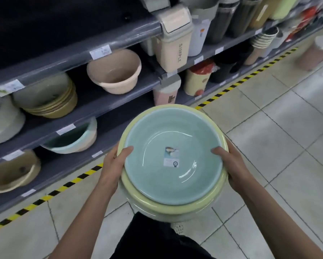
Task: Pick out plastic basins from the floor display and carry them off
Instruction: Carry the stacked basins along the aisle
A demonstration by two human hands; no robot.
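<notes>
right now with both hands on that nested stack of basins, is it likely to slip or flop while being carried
Probably stiff: the stack of basins keeps its round shape between the left hand and right hand. Likely light, since thumbs just hook the rims. The glossy teal basin looks slick and sits loose inside the yellow one, so it may shift if tilted.

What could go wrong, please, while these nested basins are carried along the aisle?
1. The teal basin sits loosely inside the yellow basin; only the thumbs of the left hand and right hand hook over the rims, so a tilt might let the stack slide apart.
2. The stack hides the floor ahead, so a trip seems possible.
3. The shelving is close on the left and could be clipped.
</notes>
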